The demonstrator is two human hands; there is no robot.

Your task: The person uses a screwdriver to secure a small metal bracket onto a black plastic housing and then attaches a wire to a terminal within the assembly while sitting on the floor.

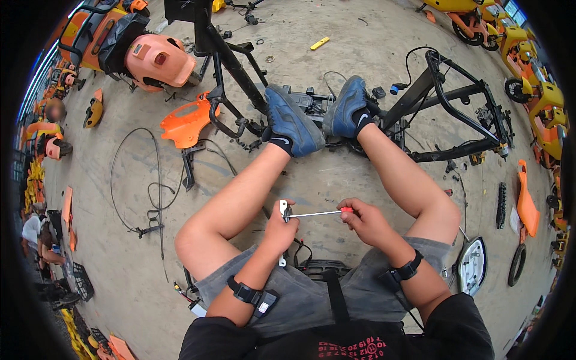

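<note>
Closed around a small dark part with a pale metal bracket [283, 207], my left hand [278, 233] is between my bent knees. My right hand [367, 223] grips the red handle of a screwdriver [318, 213]. Its shaft lies nearly level, and the tip meets the part at my left fingers; the exact contact is hidden. Another pale metal end [282, 261] shows below my left hand. Beyond my shoes lies a black scooter frame [444, 111], with a black upright tube [219, 51] to the left.
An orange panel [185, 124] and looped black cable [157, 180] lie to the left. At right are a white-lined shell [472, 267], a black spring shock absorber [501, 205] and an orange fender [527, 201]. Scooters line both sides; another person [37, 231] sits far left.
</note>
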